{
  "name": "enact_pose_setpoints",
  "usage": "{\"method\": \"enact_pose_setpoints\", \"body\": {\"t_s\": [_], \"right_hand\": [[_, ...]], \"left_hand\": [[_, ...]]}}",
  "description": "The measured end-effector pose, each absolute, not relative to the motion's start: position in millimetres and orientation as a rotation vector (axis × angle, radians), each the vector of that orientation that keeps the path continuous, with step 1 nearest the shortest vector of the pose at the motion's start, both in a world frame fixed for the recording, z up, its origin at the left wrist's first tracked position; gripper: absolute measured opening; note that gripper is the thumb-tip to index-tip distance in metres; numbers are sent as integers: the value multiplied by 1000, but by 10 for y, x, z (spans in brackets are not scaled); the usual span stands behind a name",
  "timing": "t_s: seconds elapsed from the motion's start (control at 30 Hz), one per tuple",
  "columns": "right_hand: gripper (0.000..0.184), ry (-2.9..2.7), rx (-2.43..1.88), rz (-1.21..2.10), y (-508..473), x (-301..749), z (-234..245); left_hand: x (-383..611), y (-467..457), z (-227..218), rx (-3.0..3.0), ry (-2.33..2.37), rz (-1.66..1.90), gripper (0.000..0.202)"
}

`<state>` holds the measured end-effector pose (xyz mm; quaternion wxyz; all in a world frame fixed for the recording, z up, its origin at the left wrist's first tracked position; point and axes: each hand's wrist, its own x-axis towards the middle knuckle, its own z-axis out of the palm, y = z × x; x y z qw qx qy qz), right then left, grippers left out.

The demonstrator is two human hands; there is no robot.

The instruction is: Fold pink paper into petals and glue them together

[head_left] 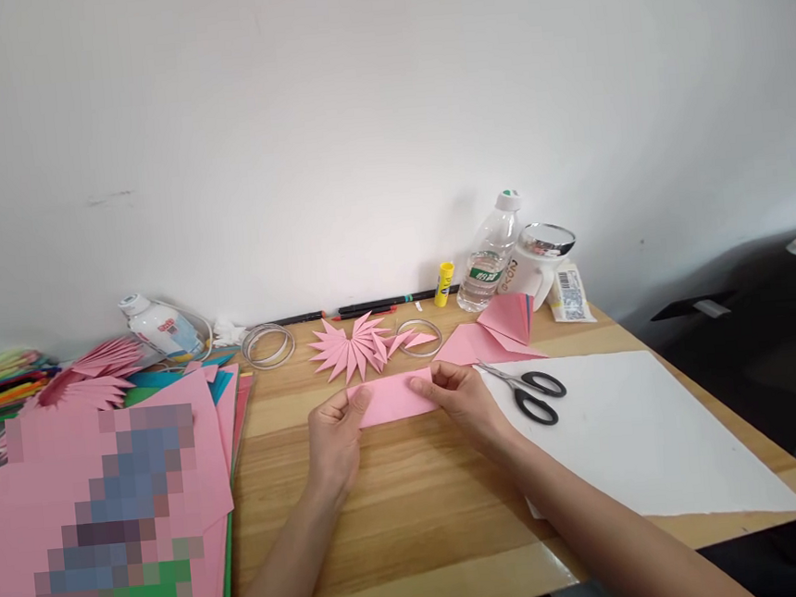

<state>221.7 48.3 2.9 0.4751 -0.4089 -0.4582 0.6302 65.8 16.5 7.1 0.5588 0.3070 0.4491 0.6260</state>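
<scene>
A small folded strip of pink paper [394,397] lies on the wooden table [403,512], held at both ends. My left hand [333,439] pinches its left end, thumb on top. My right hand [459,397] pinches its right end with fingers curled over the edge. Just behind the strip lies a fan of pointed pink paper petals [353,347]. Black-handled scissors [528,389] rest right of my right hand on a large white sheet [647,435].
A stack of pink, green and blue paper sheets [111,519] covers the left side. Along the wall stand a water bottle [488,255], a white cup [538,263], a yellow glue stick [445,283], pens [371,308], tape rings [268,344] and folded pink paper [498,331].
</scene>
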Motion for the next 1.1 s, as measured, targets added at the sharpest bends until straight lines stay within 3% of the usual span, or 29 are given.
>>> {"method": "enact_pose_setpoints", "body": {"t_s": [1.1], "right_hand": [[23, -1026, -1021, 1477, 467, 2218, -25]], "left_hand": [[606, 110, 77, 816, 1066, 1523, 25]]}}
